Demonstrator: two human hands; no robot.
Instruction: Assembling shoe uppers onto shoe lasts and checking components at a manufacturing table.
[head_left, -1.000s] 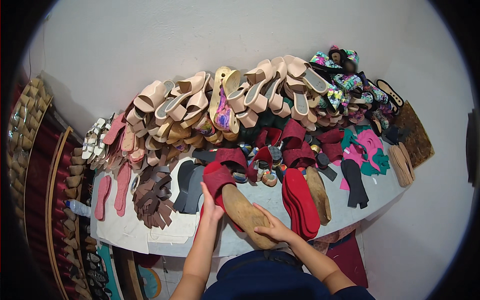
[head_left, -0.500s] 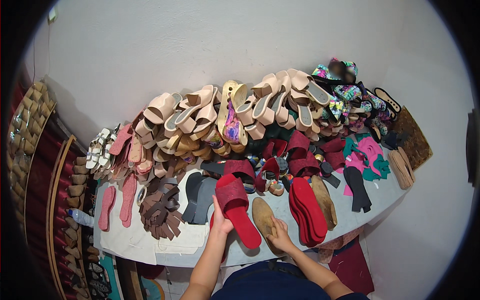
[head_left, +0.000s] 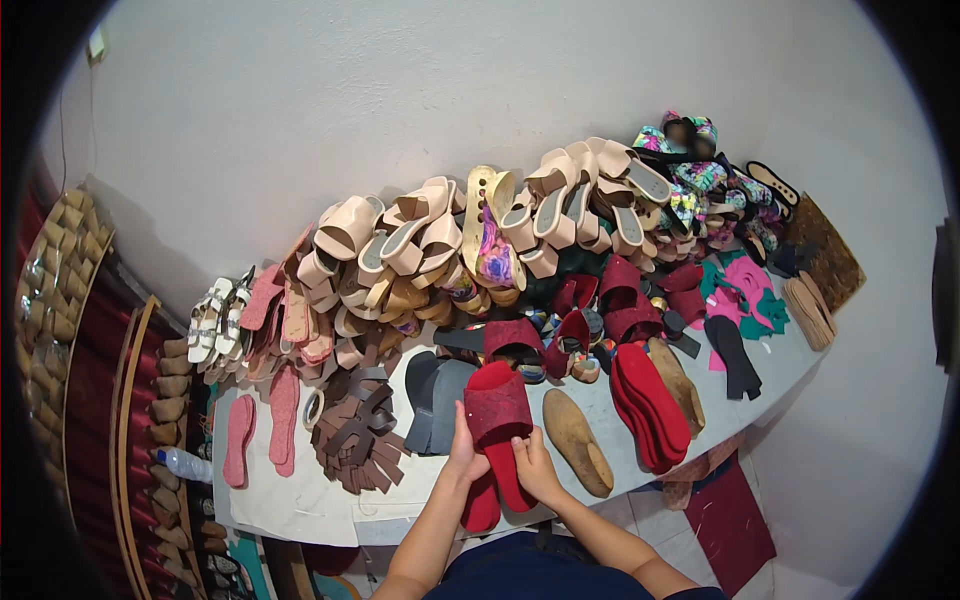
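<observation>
A red slipper with a dark red upper strap is held over the table's front edge, toe pointing away from me. My left hand is closed around its left side, by the strap. My right hand grips the slipper's right side just below the strap. Under it, partly hidden, a second red sole shows near my left wrist. A worn shoe last lies on the table right of my right hand. Further right, a stack of red soles rests beside another shoe last.
Beige heeled sandals are piled along the wall, with patterned footwear at the right. Brown strap pieces, dark grey sole pieces and pink soles lie left. A rack of shoe lasts stands beside the table.
My right hand has let go of the shoe last, which stays on the table, and has taken hold of the slipper in my left hand. The view has shifted slightly.
</observation>
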